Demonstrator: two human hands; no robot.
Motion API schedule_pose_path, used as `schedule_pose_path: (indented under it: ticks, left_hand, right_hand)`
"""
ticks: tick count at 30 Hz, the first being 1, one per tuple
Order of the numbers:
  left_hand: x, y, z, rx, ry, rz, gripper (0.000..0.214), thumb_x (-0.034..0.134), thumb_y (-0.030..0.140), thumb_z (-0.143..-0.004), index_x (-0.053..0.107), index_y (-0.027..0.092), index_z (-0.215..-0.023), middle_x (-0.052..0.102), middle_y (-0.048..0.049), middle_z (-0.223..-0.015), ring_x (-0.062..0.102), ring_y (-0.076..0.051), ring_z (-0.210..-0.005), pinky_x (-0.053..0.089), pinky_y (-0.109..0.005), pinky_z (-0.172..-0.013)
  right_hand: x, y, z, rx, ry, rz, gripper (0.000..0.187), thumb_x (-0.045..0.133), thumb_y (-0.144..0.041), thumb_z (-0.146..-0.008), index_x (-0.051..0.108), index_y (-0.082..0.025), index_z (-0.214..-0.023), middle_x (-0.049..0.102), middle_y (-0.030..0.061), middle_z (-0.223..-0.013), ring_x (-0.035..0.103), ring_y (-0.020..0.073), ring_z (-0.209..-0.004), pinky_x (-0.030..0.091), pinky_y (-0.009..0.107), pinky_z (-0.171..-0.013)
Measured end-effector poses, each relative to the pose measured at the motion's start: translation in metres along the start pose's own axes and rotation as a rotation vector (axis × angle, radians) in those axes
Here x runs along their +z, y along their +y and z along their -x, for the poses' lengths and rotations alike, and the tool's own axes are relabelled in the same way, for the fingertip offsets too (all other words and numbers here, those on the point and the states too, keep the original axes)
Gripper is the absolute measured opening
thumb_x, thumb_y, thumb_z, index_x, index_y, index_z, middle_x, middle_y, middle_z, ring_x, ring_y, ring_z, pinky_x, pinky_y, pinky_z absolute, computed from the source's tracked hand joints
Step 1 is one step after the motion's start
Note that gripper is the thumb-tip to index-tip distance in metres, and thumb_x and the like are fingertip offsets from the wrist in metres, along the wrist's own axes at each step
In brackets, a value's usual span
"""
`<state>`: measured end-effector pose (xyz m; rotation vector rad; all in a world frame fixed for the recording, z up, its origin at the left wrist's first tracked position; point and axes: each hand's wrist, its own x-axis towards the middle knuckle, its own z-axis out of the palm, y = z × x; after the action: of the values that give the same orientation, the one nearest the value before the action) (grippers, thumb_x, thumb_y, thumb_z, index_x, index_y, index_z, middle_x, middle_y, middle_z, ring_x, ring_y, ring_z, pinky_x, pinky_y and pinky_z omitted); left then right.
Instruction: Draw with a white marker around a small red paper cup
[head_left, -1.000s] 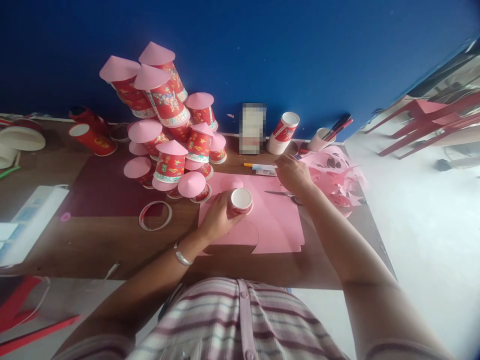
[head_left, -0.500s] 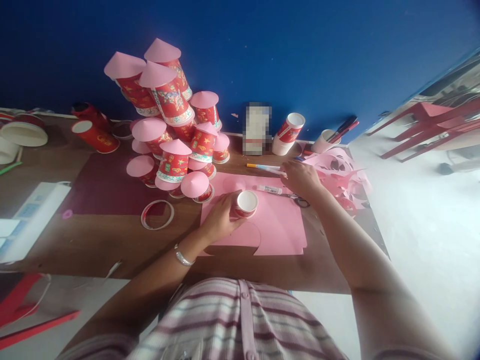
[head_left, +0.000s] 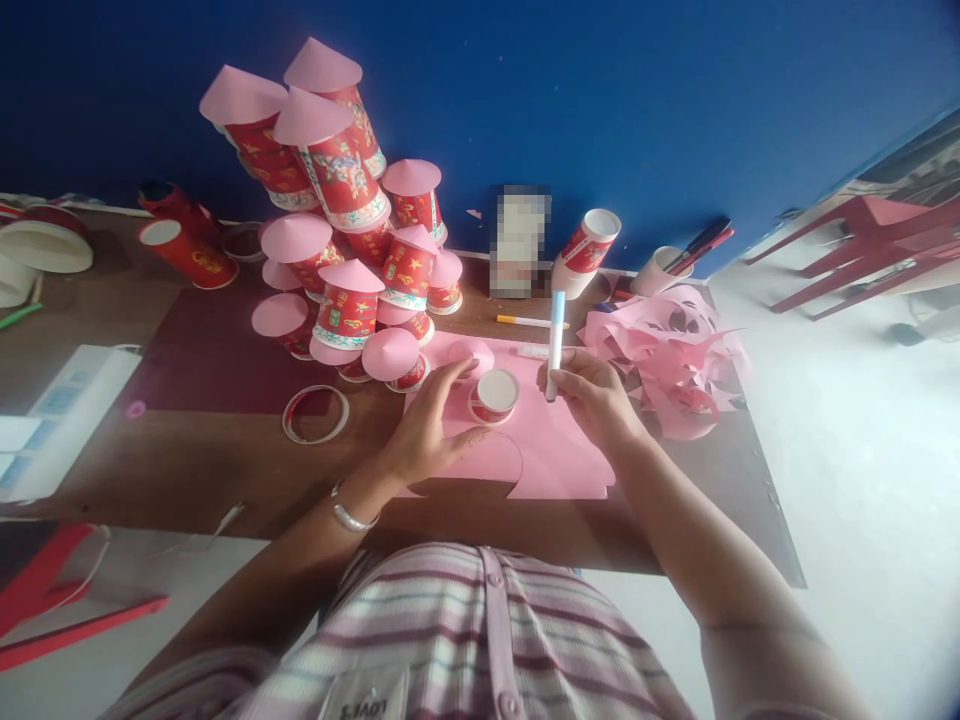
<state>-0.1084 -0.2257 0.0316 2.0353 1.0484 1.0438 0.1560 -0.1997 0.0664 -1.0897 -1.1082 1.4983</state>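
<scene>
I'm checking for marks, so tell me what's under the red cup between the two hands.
The pink sheet: a curved line shows near the red cup; whatever lies directly beneath it is covered.

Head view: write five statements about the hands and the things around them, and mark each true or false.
1. The right hand holds a white pen with a light-blue end. True.
2. The left hand is clenched into a fist. False: it is open, its fingers spread.
3. The small cup stands on pink paper. True.
4. The white ring lies to the right of the small cup. False: it lies to the left.
5. The wall is yellow. False: it is blue.
</scene>
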Motion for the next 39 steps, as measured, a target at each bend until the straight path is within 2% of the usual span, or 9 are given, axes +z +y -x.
schedule_pose_path:
  ticks: [3,8,13,21,30,33,35,37,39]
  left_hand:
    - [-0.009,0.020,0.001,0.022,0.105,0.008,0.072,0.078,0.044,-0.095,0.047,0.025,-0.157,0.067,-0.0179,-0.145,0.070,-0.031,-0.126,0.060,-0.050,-0.109]
    - [-0.013,0.046,-0.005,0.001,0.136,0.328,0.061,0.078,0.040,-0.097,0.055,0.028,-0.152,0.071,-0.0075,-0.116,0.070,-0.012,-0.079,0.061,-0.026,-0.069]
    - [-0.015,0.056,-0.013,-0.089,0.201,0.377,0.016,0.076,0.030,-0.098,0.078,0.021,-0.111,0.073,-0.0017,-0.091,0.065,-0.007,-0.065,0.055,-0.018,-0.057]
    - [-0.009,0.054,-0.007,-0.164,0.141,0.408,0.024,0.078,0.039,-0.096,0.081,0.018,-0.107,0.080,-0.0060,-0.091,0.069,-0.010,-0.063,0.060,-0.021,-0.056]
    - [-0.011,0.062,0.001,-0.066,0.163,0.333,0.013,0.079,0.026,-0.095,0.083,0.020,-0.106,0.081,-0.0033,-0.084,0.069,-0.009,-0.059,0.058,-0.019,-0.057]
    - [-0.021,0.059,0.006,-0.084,0.278,0.362,0.012,0.080,0.026,-0.094,0.082,0.020,-0.105,0.081,-0.0028,-0.083,0.066,-0.008,-0.056,0.055,-0.018,-0.050]
    - [-0.029,0.054,0.010,-0.142,0.356,0.392,0.012,0.080,0.025,-0.094,0.082,0.021,-0.105,0.079,-0.0006,-0.078,0.062,-0.007,-0.051,0.050,-0.016,-0.044]
    - [-0.033,0.051,0.010,-0.203,0.312,0.415,0.012,0.080,0.025,-0.094,0.082,0.020,-0.105,0.077,0.0000,-0.075,0.063,-0.007,-0.052,0.049,-0.016,-0.044]
    - [-0.031,0.053,0.008,-0.236,0.233,0.455,0.014,0.078,0.027,-0.096,0.082,0.019,-0.107,0.077,-0.0019,-0.076,0.066,-0.009,-0.056,0.050,-0.017,-0.045]
  right_hand:
    - [0.005,-0.006,0.015,-0.030,-0.046,-0.033,0.038,0.094,-0.052,-0.075,0.071,-0.023,-0.084,0.069,-0.0012,-0.071,0.059,0.0151,-0.065,0.051,0.031,-0.066]
    - [0.015,-0.008,0.031,0.011,-0.215,0.053,0.033,0.093,-0.048,-0.081,0.074,-0.021,-0.085,0.068,-0.0004,-0.072,0.059,0.0136,-0.064,0.049,0.029,-0.061]
    - [0.017,-0.004,0.036,0.002,-0.171,0.120,0.030,0.090,-0.047,-0.084,0.077,-0.020,-0.086,0.068,-0.0006,-0.070,0.057,0.0129,-0.061,0.049,0.028,-0.058]
    - [0.030,-0.004,0.041,0.000,-0.032,-0.245,0.038,0.097,-0.055,-0.074,0.079,-0.025,-0.090,0.055,-0.0061,-0.057,0.048,0.0128,-0.053,0.048,0.030,-0.052]
    - [0.041,-0.012,0.050,-0.091,-0.109,-0.157,0.036,0.088,-0.060,-0.085,0.084,-0.026,-0.098,0.062,-0.0018,-0.061,0.054,0.0155,-0.056,0.048,0.034,-0.055]
    - [0.020,-0.033,0.058,-0.268,0.069,-0.102,0.022,0.076,-0.055,-0.098,0.079,-0.033,-0.096,0.045,-0.0074,-0.050,0.041,0.0129,-0.044,0.042,0.031,-0.047]
    - [0.005,-0.049,0.065,-0.450,0.338,-0.013,0.017,0.067,-0.045,-0.105,0.076,-0.038,-0.093,0.034,-0.0078,-0.049,0.033,0.0136,-0.041,0.036,0.031,-0.042]
    - [-0.003,-0.058,0.071,-0.628,0.539,0.207,0.020,0.059,-0.039,-0.109,0.075,-0.041,-0.098,0.045,-0.0048,-0.054,0.044,0.0180,-0.043,0.043,0.036,-0.043]
    - [0.002,-0.056,0.075,-0.702,0.488,0.416,0.016,0.062,-0.031,-0.106,0.075,-0.039,-0.103,0.068,0.0001,-0.070,0.065,0.0236,-0.056,0.056,0.043,-0.052]
